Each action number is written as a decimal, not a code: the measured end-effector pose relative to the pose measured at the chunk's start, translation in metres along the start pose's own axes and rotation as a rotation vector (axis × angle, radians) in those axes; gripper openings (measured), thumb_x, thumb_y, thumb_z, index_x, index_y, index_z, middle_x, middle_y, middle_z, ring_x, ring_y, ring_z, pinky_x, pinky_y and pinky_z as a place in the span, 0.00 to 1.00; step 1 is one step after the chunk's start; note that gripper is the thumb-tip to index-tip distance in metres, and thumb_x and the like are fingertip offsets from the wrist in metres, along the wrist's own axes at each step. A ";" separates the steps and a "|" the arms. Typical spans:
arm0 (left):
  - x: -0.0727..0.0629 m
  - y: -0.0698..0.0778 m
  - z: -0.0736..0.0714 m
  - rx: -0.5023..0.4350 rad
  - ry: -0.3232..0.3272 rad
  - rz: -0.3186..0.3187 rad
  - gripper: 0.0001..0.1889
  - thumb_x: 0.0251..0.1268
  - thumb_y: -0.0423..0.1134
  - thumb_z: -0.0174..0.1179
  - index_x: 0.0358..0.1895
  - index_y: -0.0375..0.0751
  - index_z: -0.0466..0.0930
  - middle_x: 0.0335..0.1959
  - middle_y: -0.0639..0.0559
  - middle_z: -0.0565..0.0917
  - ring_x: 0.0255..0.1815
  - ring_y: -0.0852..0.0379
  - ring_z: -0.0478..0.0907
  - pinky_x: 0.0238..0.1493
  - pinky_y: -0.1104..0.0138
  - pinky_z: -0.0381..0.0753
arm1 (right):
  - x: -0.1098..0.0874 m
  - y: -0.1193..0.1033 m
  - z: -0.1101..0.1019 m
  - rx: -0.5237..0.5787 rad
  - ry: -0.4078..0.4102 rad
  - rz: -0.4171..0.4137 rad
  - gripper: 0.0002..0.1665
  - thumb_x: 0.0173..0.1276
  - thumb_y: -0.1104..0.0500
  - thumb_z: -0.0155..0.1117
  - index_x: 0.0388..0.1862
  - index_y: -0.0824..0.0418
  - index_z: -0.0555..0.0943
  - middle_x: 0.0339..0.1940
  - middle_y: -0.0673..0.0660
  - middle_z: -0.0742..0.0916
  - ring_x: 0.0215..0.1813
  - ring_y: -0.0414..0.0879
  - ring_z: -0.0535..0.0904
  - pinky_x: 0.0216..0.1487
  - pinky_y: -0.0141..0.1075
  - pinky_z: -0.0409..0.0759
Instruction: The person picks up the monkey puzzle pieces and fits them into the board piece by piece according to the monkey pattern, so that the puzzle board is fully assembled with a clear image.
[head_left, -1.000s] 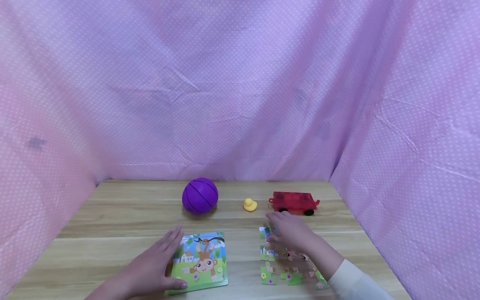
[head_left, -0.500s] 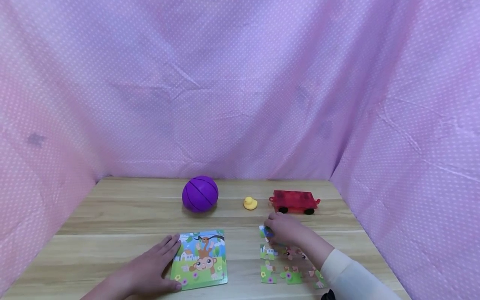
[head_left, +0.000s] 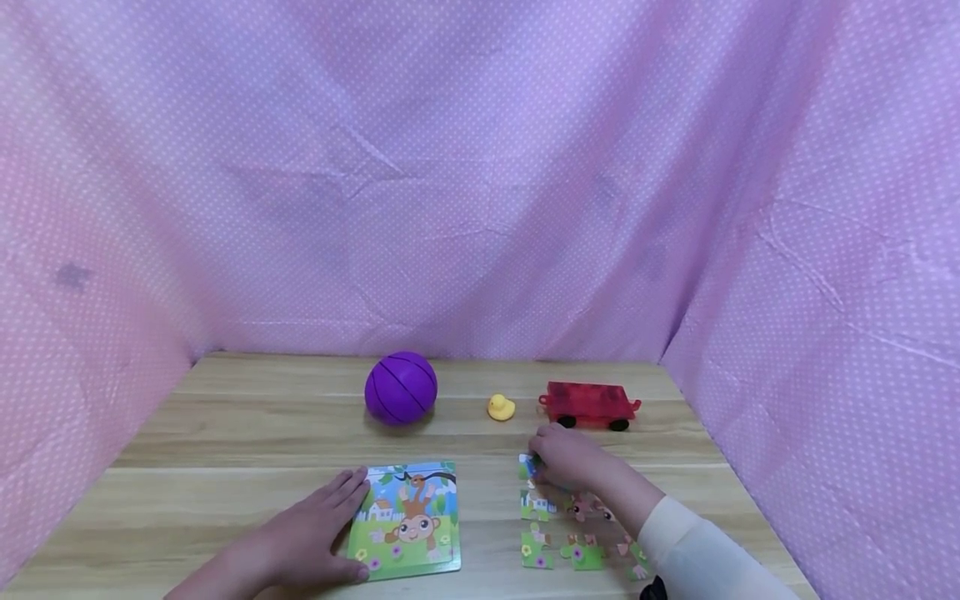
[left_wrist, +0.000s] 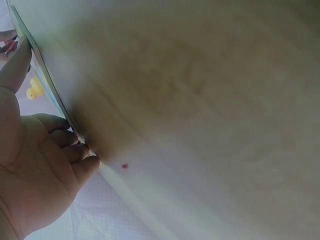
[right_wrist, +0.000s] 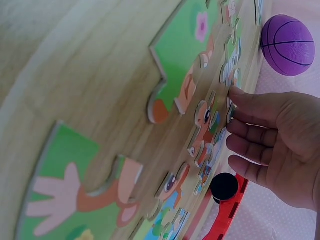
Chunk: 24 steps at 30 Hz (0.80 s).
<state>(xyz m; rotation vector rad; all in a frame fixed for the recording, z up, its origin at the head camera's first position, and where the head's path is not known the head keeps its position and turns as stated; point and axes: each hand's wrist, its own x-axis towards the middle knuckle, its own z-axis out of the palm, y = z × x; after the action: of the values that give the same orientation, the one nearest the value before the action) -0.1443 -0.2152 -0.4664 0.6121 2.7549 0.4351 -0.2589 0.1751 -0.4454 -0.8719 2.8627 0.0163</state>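
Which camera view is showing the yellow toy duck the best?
The head view: there the yellow toy duck sits upright and uncovered. The left wrist view shows it less clearly, near the picture's left edge; the right wrist view does not show it.

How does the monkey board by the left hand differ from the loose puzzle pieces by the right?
The monkey board shows one whole picture; the loose puzzle pieces each carry only a scrap of one.
The board has straight outer edges; the pieces have knobs and notches.
The left hand touches the board's left side; the right hand is at the far end of the pieces.
Both lie on the wooden table and show monkey parts and green grass.
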 end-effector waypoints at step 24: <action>0.002 0.004 0.003 0.014 -0.050 -0.018 0.62 0.47 0.81 0.51 0.78 0.40 0.50 0.81 0.45 0.45 0.80 0.35 0.42 0.73 0.38 0.53 | 0.029 -0.057 -0.014 -0.098 0.114 -0.294 0.21 0.65 0.41 0.65 0.50 0.51 0.83 0.42 0.44 0.83 0.44 0.37 0.77 0.50 0.33 0.79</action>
<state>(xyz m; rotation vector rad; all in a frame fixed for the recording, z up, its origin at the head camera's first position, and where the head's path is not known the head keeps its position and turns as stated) -0.1440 -0.2100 -0.4682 0.5937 2.7162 0.3912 -0.2528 0.1106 -0.4342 -1.3462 2.8242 0.0772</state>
